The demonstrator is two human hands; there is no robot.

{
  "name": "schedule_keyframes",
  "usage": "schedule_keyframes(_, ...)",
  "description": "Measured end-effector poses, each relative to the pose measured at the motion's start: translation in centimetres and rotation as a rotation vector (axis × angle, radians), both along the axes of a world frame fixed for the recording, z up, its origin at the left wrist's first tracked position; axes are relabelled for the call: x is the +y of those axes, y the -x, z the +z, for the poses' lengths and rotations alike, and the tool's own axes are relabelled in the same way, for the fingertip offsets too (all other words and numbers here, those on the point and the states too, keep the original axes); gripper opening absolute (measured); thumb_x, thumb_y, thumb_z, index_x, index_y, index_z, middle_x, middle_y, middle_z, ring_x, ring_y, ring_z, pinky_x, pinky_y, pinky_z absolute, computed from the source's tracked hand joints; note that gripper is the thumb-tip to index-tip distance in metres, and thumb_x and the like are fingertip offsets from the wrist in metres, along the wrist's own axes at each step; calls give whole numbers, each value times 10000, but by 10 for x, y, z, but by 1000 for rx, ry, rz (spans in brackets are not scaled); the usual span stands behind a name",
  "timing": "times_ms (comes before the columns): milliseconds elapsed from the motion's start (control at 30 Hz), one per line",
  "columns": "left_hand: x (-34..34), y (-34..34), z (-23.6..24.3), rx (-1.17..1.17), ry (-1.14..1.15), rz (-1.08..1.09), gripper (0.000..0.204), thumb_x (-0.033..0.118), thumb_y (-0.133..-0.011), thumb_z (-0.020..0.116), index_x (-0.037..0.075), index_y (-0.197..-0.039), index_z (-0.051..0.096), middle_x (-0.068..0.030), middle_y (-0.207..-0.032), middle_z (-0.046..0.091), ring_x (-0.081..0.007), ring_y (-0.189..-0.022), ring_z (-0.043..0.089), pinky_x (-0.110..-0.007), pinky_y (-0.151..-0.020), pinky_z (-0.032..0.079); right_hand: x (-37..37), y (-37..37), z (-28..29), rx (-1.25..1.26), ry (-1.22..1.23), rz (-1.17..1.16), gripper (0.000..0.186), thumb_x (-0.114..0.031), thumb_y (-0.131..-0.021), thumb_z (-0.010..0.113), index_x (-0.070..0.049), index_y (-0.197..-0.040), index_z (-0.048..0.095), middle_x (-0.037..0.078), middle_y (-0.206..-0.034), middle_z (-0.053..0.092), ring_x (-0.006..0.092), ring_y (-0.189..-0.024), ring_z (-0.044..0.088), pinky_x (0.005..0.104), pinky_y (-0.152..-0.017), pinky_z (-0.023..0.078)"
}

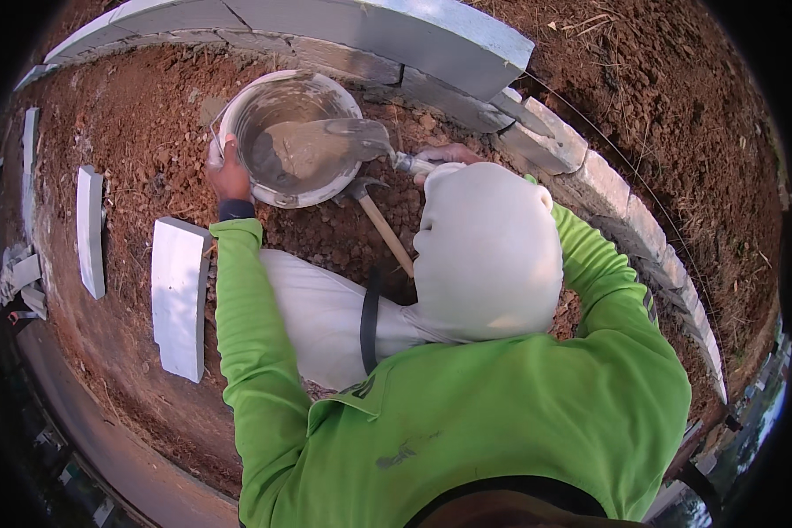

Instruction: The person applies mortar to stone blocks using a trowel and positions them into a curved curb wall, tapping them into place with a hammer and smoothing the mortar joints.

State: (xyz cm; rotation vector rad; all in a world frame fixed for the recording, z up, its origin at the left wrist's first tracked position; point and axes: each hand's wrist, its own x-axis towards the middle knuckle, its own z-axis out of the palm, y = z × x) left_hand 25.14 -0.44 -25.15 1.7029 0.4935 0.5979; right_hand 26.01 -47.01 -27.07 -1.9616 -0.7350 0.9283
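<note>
Trowel (356,138) in my right hand (449,154), its blade lies over the right side of the bucket (342,101), reaching in over the mortar (295,158). My right fingers are closed round the pale handle, though my bent knee (488,251) hides part of that hand. My left hand (229,176) is clamped on the opposite side of the bucket, thumb at the rim, so my hands are well apart with the bucket between them. Inside it, wet grey mortar lies across the bottom, smooth and shiny in places, and a grey film coats the white inner wall; how deep it goes I cannot tell. The trowel's blade is smeared with the same grey, joined by a metal neck to the handle. Just beside the bucket's lower edge is the head of a hammer (385,231), its wooden handle slanting down toward my knee. Red-brown soil (163,110) spreads around all this, crumbly and clodded. To my left lie a broad white block (178,295) and, farther off, a narrower white slab (90,231). Beyond the bucket a curved block wall (449,53) runs across, its lower course (625,198) bending round to my right, with a thin string (612,136) stretched near it
</note>
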Motion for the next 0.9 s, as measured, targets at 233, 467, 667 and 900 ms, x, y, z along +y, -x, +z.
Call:
schedule_keyframes(233, 3, 1, 2, 34, 179, -83, 385, 220, -1028, 567, -31, -1320, 588, -111, -1180, 683, -190, -1025, 642, -321, -915, 493, -32, -20, -1, 221, -64, -77, 395, -385, -977, 587, -47, -1175, 639, 147, -973, 691, 265, -905, 652, 406, -816, 507)
schedule_keyframes(467, 32, 15, -18, 28, 210, -9, 394, 269, -1017, 591, -43, -1255, 633, -116, -1159, 693, -203, -993, 636, -334, -905, 487, -82, -17, 51, -61, 258, -366, 454, -425, -991, 548, -24, -1178, 649, 189, -1026, 703, 297, -913, 669, 432, -836, 497)
schedule_keyframes(667, 13, 8, -11, 70, -65, 35, 421, 266, -1017, 595, -62, -1280, 610, -128, -1177, 683, -200, -1018, 622, -339, -927, 474, -49, -39, 7, -129, 211, -433, 551, -456, -975, 549, -3, -1287, 592, 269, -1038, 698, 392, -978, 673, 485, -865, 490)
schedule_keyframes(900, 13, 18, -3, 181, 0, 98, 436, 298, -1018, 579, -51, -1276, 607, -149, -1148, 698, -234, -1004, 647, -355, -904, 485, -22, -53, -53, -404, 490, -414, 715, -473, -955, 561, 78, -1397, 448, 339, -996, 675, 481, -957, 666, 520, -852, 530)
